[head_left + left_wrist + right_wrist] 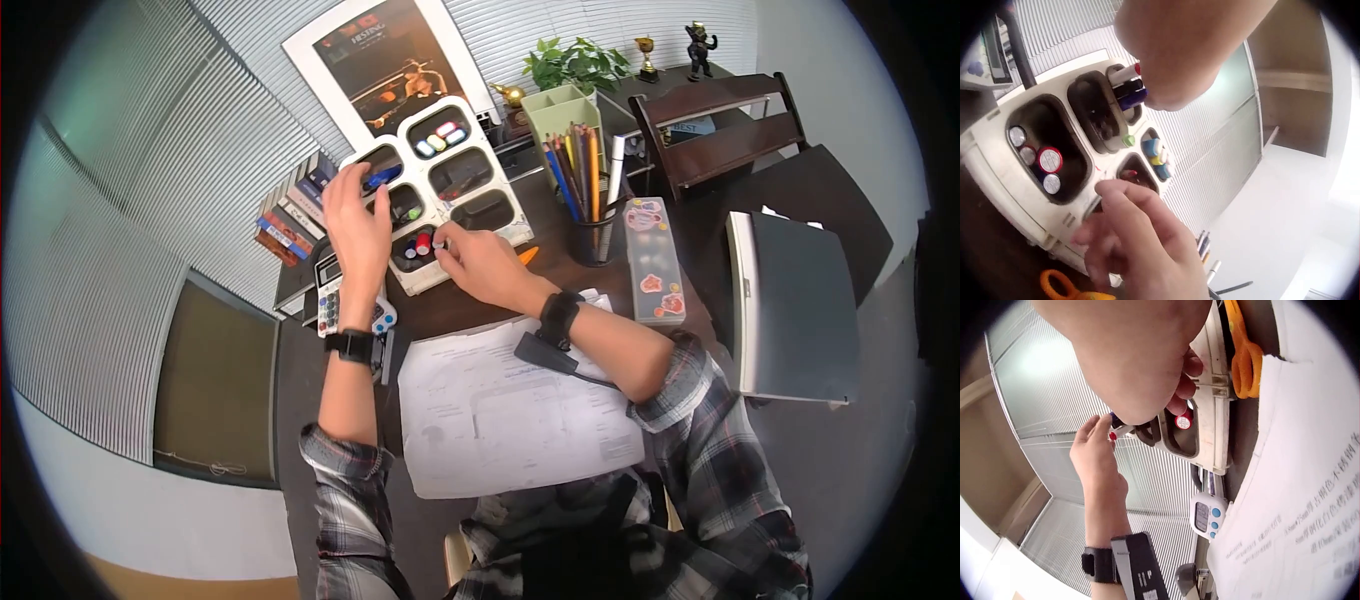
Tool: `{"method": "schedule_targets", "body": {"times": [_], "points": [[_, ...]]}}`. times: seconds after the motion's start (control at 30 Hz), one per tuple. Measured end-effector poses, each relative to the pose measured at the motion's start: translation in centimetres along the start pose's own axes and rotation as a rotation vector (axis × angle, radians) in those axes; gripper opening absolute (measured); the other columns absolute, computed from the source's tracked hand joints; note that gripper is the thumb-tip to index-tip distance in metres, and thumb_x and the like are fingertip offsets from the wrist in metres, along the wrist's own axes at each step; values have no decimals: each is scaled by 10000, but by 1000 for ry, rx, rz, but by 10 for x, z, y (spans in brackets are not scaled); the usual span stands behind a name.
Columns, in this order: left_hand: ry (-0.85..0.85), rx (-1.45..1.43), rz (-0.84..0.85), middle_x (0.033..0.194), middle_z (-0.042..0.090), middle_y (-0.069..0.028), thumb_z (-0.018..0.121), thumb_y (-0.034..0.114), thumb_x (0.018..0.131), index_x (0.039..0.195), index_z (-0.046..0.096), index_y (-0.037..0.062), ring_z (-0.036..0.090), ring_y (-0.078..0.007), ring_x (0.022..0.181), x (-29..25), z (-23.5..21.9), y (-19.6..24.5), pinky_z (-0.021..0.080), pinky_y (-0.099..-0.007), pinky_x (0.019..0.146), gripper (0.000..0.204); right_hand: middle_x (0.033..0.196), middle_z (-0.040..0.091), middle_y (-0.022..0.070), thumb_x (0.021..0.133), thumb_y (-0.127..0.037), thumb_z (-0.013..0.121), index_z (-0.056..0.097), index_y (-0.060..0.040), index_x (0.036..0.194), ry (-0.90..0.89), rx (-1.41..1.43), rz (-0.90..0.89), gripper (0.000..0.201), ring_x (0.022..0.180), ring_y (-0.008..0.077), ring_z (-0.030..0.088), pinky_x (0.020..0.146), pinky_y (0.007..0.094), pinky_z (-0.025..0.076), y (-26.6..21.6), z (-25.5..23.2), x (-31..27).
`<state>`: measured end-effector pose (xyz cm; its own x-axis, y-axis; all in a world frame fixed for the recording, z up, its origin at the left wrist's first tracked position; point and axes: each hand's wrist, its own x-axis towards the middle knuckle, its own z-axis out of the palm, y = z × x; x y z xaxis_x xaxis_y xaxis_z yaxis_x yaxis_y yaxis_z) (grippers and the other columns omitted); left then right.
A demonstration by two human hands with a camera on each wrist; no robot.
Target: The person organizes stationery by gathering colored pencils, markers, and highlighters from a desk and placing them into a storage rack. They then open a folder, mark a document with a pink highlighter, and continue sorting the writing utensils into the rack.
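Observation:
A white organizer (pixel 436 200) with several dark compartments leans up at the back of the desk. My left hand (pixel 358 225) is over its upper left compartment, fingers extended beside a blue marker (pixel 383 178). A red-capped pen (pixel 1124 74) stands beside the marker; the left fingertips are hidden in the left wrist view. My right hand (pixel 487 263) is at the lower part of the organizer, fingers loosely bent, fingertips close to the front frame, nothing showing between them. Near it, a compartment contains red cylinders (pixel 423 244) and others with silver round ends (pixel 1052 183).
Printed sheets (pixel 520 410) lie under the forearms. Orange scissors (pixel 1063 286) lie below the organizer. To the right stand a pencil holder (pixel 597 243), a stickered clear case (pixel 652 262) and a dark binder (pixel 800 310). A calculator (pixel 330 300) and books (pixel 290 215) are at left.

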<state>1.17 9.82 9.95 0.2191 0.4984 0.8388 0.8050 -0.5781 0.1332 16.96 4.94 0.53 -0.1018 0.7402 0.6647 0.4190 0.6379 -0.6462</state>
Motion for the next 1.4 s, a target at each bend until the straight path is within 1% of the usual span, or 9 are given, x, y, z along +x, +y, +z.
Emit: {"method": "schedule_targets", "body": {"times": [0.07, 0.13, 0.3, 0.4, 0.67, 0.83, 1.0, 1.33, 1.4], "points": [[218, 43, 118, 1143, 641, -172, 674, 43, 854, 1117, 634, -2, 574, -367, 1100, -11, -4, 23, 446, -444, 959, 270, 738, 679, 191, 914, -160, 608, 586, -17, 988, 19, -3, 0, 162, 730, 400, 667, 662, 473, 527, 3, 1, 1], [242, -52, 144, 1149, 637, -157, 652, 25, 864, 1111, 635, 2, 584, -348, 1086, -28, -5, 48, 461, -421, 932, 249, 735, 677, 192, 912, -160, 608, 587, -15, 988, 28, 19, -13, 165, 726, 405, 665, 659, 475, 526, 3, 0, 1], [87, -662, -256, 1045, 639, -96, 545, 23, 973, 1116, 594, -14, 606, -116, 915, -72, 14, 85, 489, -239, 771, 156, 730, 668, 196, 913, -160, 593, 580, -10, 1048, 87, 35, -38, 202, 742, 407, 663, 659, 475, 522, 7, -8, 11], [192, -980, -435, 995, 615, -78, 528, 18, 981, 1128, 542, -17, 596, -107, 866, -97, 37, 87, 488, -230, 763, 152, 741, 673, 189, 893, -146, 605, 578, -11, 1070, 36, -44, 42, 224, 756, 410, 663, 672, 469, 524, -4, -25, 17], [92, -912, -424, 886, 603, -74, 568, 15, 939, 1017, 579, -9, 596, -140, 726, -113, 58, 81, 489, -270, 637, 83, 780, 698, 195, 863, -167, 647, 647, 15, 983, -118, -208, 192, 217, 764, 389, 681, 704, 445, 536, -41, -77, -16], [-90, -928, -426, 800, 605, -22, 545, 18, 974, 1028, 556, 18, 567, -64, 670, -117, 62, 79, 450, -216, 571, 55, 743, 683, 216, 910, -224, 636, 671, 27, 912, -116, -336, 359, 253, 733, 375, 689, 685, 424, 537, -63, -138, -70], [-76, -896, -380, 796, 605, -25, 558, 19, 965, 1007, 568, 18, 567, -65, 661, -118, 64, 82, 448, -221, 557, 43, 706, 663, 212, 923, -233, 645, 665, 21, 884, 213, -520, 519, 257, 681, 386, 674, 647, 416, 528, -46, -160, -74], [-102, -932, -433, 793, 627, -78, 605, 6, 892, 943, 601, 6, 578, -142, 620, -116, 59, 79, 479, -289, 571, 51, 696, 662, 131, 931, -246, 643, 631, -12, 894, 328, -841, 212, 237, 657, 331, 661, 593, 401, 497, -17, -162, -28], [-99, -935, -427, 792, 628, -80, 606, 6, 891, 942, 603, 4, 578, -144, 618, -115, 59, 80, 479, -290, 570, 52, 779, 676, 163, 923, -230, 629, 627, -30, 905, 305, -871, 181, 201, 765, 379, 664, 661, 457, 513, -16, -159, -20]]}}
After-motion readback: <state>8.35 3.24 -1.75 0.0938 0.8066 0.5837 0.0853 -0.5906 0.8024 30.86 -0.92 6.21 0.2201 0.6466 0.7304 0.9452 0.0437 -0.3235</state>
